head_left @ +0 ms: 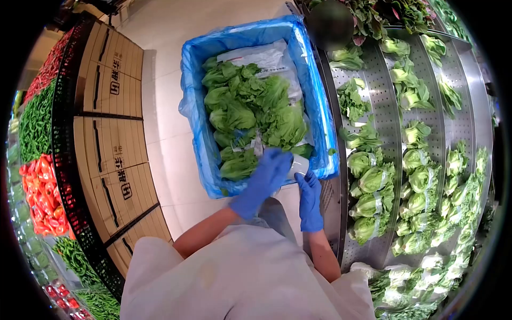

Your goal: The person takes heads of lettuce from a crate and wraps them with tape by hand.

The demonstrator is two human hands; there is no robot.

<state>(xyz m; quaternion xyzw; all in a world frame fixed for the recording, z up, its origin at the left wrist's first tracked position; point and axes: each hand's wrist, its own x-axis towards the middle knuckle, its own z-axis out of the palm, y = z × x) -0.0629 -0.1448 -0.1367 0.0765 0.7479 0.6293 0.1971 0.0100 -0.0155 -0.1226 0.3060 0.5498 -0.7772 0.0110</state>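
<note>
Both hands wear blue gloves at the near right corner of a crate (192, 106) lined with blue plastic. Between them is a small white roll-like item (298, 166). My right hand (310, 197) pinches its lower edge. My left hand (269, 173) lies over its left side, fingers bent and close together; what they grip is hidden. Leafy green lettuce (232, 114) fills much of the crate, with a white printed plastic sheet (274, 56) beside and under it.
Perforated metal shelves (381, 128) on the right hold rows of lettuce heads (373, 178), several with white bands. Stacked cardboard boxes (114, 154) and a black rack with red peppers (45, 197) and green peppers (37, 125) line the left. Pale floor tiles (165, 106) lie between.
</note>
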